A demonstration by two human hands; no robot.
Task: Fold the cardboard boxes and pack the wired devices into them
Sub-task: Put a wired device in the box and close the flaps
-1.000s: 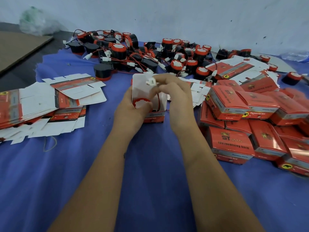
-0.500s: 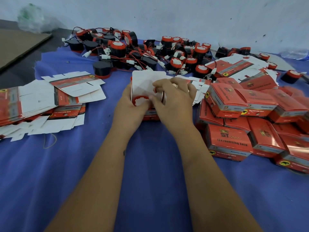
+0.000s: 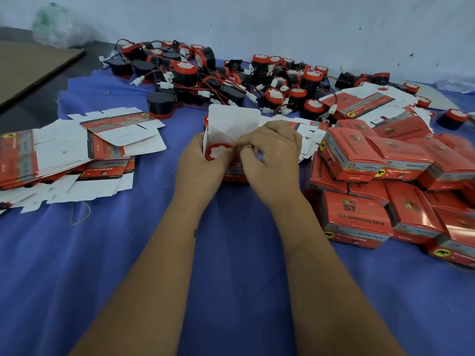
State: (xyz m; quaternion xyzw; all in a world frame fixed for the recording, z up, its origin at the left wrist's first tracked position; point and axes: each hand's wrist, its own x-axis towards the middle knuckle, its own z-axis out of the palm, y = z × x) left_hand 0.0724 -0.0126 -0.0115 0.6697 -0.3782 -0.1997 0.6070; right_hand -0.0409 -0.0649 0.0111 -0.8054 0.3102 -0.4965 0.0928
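Note:
An open red cardboard box (image 3: 232, 124) stands on the blue cloth at the centre, its white lid flap up. A round red-and-white wired device (image 3: 218, 151) sits in its mouth. My left hand (image 3: 199, 165) grips the box's left side with the thumb by the device. My right hand (image 3: 270, 158) has its fingers curled at the box's right side, pressing into the opening; what they pinch is hidden. A heap of black-and-red wired devices (image 3: 231, 78) lies behind. Flat unfolded boxes (image 3: 77, 150) lie to the left.
Closed red packed boxes (image 3: 385, 181) are piled at the right. More flat box blanks (image 3: 367, 101) lie at the back right. A brown cardboard sheet (image 3: 30, 65) and a plastic bag (image 3: 54, 24) sit at the far left by the wall. A rubber band (image 3: 81, 213) lies on the cloth.
My right hand has come down from holding the white connector above the box to the box's opening. The connector is out of sight. The device sits lower in the box.

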